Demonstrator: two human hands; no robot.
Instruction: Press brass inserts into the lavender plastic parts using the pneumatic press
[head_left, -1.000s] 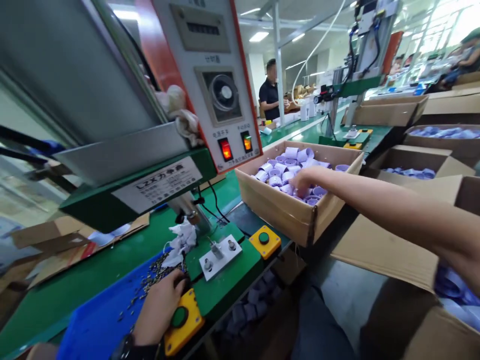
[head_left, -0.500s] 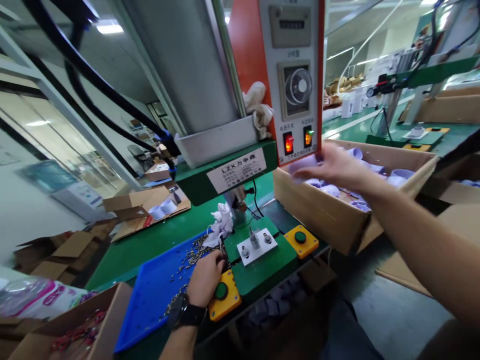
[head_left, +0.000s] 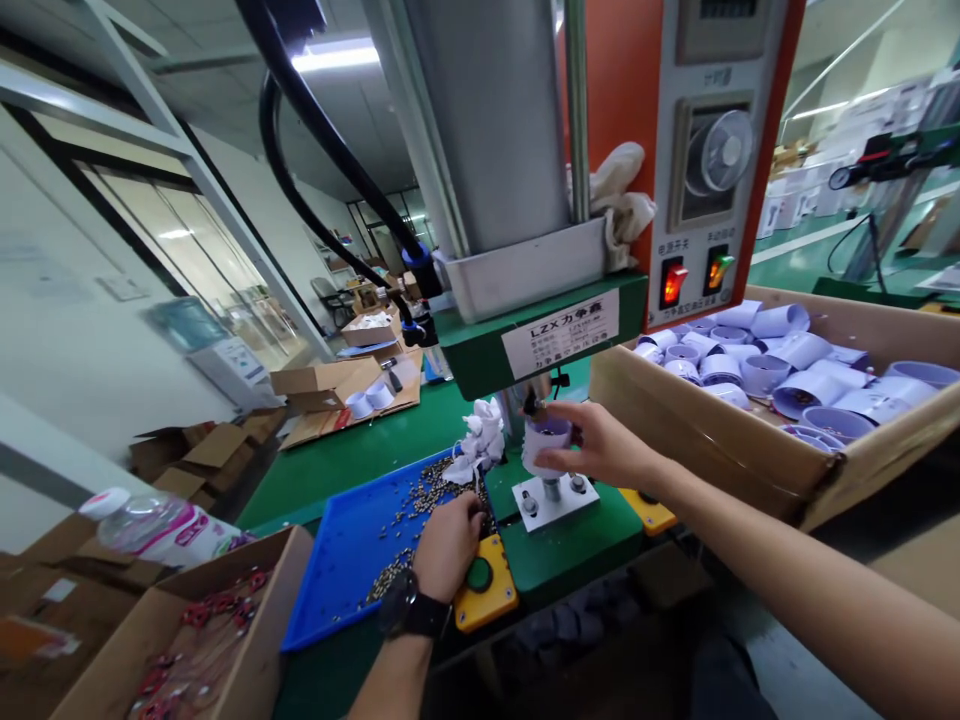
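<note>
My right hand (head_left: 611,448) grips a short pale-lilac plastic cylinder (head_left: 543,450) between thumb and fingers. The cylinder is held over the metal post of the white fixture plate (head_left: 556,505), under the press head (head_left: 551,335). Whether it rests on the post I cannot tell. My left hand (head_left: 450,545), with a black watch on the wrist, is closed at the right edge of the blue tray (head_left: 315,600), beside the yellow box with the green button (head_left: 480,575). Its fingertips are near small metal pieces (head_left: 431,490); what they pinch is hidden.
At right stands a cardboard box (head_left: 697,445) full of lilac cylinders (head_left: 765,372). A crumpled white cloth (head_left: 480,438) lies behind the tray. Red parts fill a carton (head_left: 262,620) at lower left, near a plastic bottle (head_left: 165,530). A second yellow button box (head_left: 649,510) sits right of the fixture.
My right hand has come from the box at right to the fixture with a lilac cylinder. The left hand stays by the tray. The view has turned to the right.
</note>
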